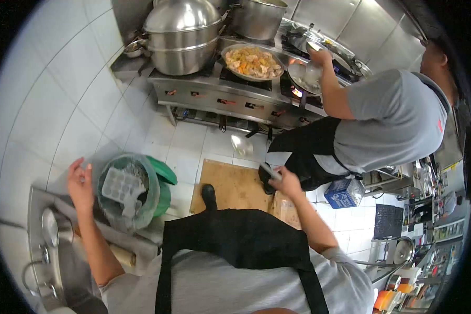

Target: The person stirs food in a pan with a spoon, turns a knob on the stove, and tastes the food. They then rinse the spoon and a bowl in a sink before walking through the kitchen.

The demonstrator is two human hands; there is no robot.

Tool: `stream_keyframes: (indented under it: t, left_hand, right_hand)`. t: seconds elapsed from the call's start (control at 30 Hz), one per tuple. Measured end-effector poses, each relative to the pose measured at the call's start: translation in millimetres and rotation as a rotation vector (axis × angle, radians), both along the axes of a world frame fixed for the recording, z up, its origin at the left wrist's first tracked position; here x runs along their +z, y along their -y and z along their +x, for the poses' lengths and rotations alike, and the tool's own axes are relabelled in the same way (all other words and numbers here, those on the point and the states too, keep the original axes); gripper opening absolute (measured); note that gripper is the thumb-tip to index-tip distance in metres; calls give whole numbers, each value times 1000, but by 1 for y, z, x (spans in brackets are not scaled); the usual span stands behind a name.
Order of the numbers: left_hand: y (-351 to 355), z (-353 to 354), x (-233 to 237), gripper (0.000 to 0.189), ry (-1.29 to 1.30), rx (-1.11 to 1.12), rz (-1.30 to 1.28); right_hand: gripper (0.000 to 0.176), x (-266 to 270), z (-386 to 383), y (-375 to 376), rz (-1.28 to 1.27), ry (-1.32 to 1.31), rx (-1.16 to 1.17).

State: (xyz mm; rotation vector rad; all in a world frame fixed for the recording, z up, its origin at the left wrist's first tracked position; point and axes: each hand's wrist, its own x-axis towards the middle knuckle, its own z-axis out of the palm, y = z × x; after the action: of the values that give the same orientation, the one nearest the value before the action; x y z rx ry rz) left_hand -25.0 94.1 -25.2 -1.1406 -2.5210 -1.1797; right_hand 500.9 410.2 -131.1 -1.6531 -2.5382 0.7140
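Observation:
My right hand (287,183) is closed around the handle of a large metal spoon (242,145). The spoon's bowl points away from me, toward the stove, over the tiled floor. To the left, my left hand (80,184) is raised with bent fingers apart and nothing in it. It is nearest to the lined waste bin (156,201), where a light egg tray (121,186) lies among plastic. A wide pan of chopped, yellow-orange food (252,64) sits on the stove ahead, apart from both hands.
The stove (220,99) carries a big domed steamer (183,39) and a tall pot (259,20). A co-worker (392,120) stands at its right side, near a lit flame. A metal sink (63,261) is at lower left; a blue box (344,193) sits on the floor.

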Motion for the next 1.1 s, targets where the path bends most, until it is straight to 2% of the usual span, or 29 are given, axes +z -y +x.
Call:
stream_keyframes:
  t: [0.03, 0.07, 0.1, 0.13, 0.17, 0.2, 0.27, 0.3, 0.33, 0.37, 0.4, 0.47, 0.5, 0.67, 0.73, 0.8, 0.83, 0.9, 0.93, 0.97, 1.0, 1.07, 1.1]
  left_hand:
    - [-31, -11, -5, 14, 45, -63, -7]
    - [-65, -27, -13, 13, 89, -125, 4]
    - [-99, -46, -31, 14, 2, -170, -23]
    - [-125, -58, -53, 18, -71, -212, -71]
    - [-151, -62, -70, 24, -3, -229, -175]
    - [-177, -62, -88, 30, 64, -248, -281]
    - [-222, -69, -138, 47, 150, -331, -266]
    - [-246, -65, -149, 53, 266, -329, -292]
    - [-275, -59, -155, 59, 382, -324, -311]
    - [-302, -56, -166, 64, 373, -356, -300]
    - [-328, -54, -172, 70, 361, -388, -287]
    - [-378, -28, -116, 77, 354, -411, -330]
    - [-401, -22, -103, 80, 371, -445, -285]
    - [-512, -8, -64, 88, 271, -503, -255]
    - [-550, -2, -53, 89, 180, -516, -263]
    - [-587, 3, -58, 90, 120, -466, -320]
    - [-602, 8, -56, 90, 116, -439, -359]
    - [-626, 13, -61, 90, 123, -406, -433]
    - [-637, 14, -68, 90, 126, -397, -443]
    - [-647, 14, -76, 90, 128, -388, -451]
    - [-655, 14, -82, 90, 131, -382, -462]
    - [-667, 17, -84, 79, 112, -369, -422]
    - [-672, 18, -84, 74, 113, -377, -405]
  right_hand:
    - [47, 27, -27, -30, 60, 88, 72]
    - [46, 48, -49, -77, 105, 32, 80]
    - [40, 101, -80, -113, 134, 84, 83]
    - [36, 130, -99, -138, 339, 125, 89]
    - [29, 169, -119, -162, 429, 288, 113]
    - [23, 193, -135, -194, 526, 411, 157]
    - [20, 238, -159, -249, 528, 607, 163]
    - [18, 243, -163, -280, 654, 592, 194]
    - [17, 252, -166, -315, 665, 674, 288]
    - [18, 263, -181, -340, 565, 824, 251]
    - [19, 267, -194, -357, 553, 893, 229]
    - [21, 270, -216, -388, 531, 1022, 184]
    - [21, 264, -225, -408, 507, 1029, 195]
    - [24, 237, -280, -485, 300, 1135, 253]
    - [23, 211, -294, -534, 170, 1241, 265]
    - [19, 204, -317, -552, 120, 1325, 194]
    - [14, 214, -324, -539, 183, 1333, 228]
    - [17, 212, -323, -544, 163, 1323, 346]
    - [19, 211, -325, -553, 155, 1320, 406]
    - [25, 198, -319, -582, 35, 1196, 399]
    - [24, 187, -313, -594, 79, 1227, 501]
    - [23, 168, -297, -599, 153, 1277, 706]
    - [21, 163, -287, -593, 113, 1187, 650]
